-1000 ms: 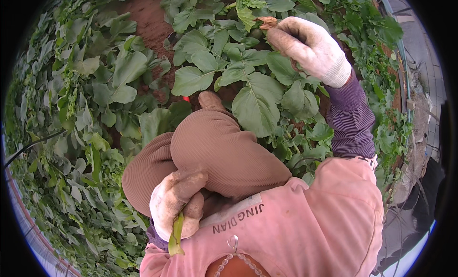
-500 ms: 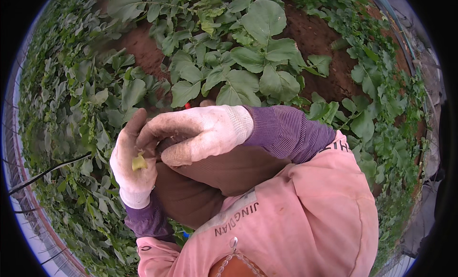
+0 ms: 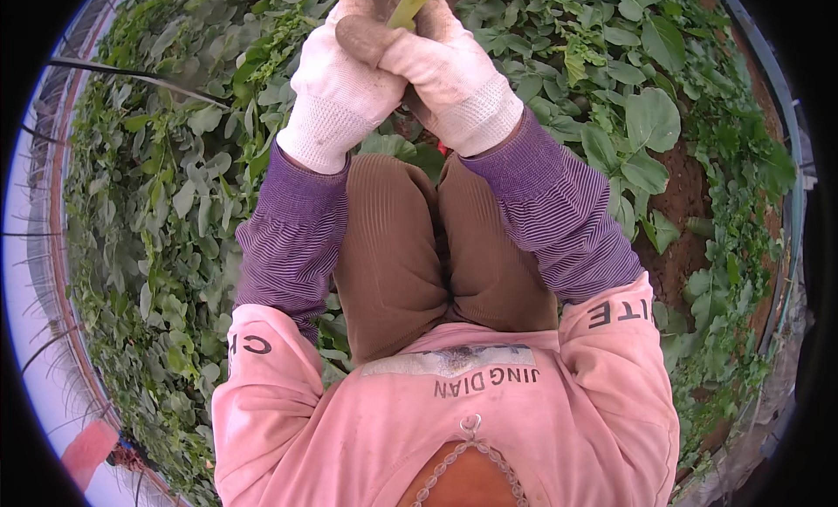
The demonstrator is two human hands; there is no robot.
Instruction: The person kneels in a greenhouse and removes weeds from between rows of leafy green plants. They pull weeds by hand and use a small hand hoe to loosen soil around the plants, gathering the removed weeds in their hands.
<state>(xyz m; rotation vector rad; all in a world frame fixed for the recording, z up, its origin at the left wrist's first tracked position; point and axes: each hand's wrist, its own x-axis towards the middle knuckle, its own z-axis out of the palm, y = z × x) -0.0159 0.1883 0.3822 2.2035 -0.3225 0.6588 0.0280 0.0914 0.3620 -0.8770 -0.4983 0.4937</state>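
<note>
My hands meet at the top edge, both in white knit gloves with soiled brown fingers. A flat yellow-green strip [image 3: 408, 7] sticks up between them, its kind not clear. My right hand [image 3: 454, 84] is closed on it, the thumb crossing in front toward the left glove. Against it, my left hand [image 3: 345, 79] has its fingers curled in; their tips are cut off or hidden, so what they hold does not show. Beneath the right wrist a small red thing [image 3: 443, 147] peeks out near the leaves.
Dense leafy green plants [image 3: 166, 184] surround my bent brown-trousered knees [image 3: 393, 245]. Bare reddish soil [image 3: 681, 193] shows to the right. A dark rod [image 3: 140, 75] reaches in from the left. Plastic sheeting [image 3: 777, 393] borders the right side; something pink [image 3: 90, 450] is at lower left.
Both hands have moved up and away from my body and come together. The yellow-green strip, before against the left palm, now stands between the hands. The view has shifted as well.
</note>
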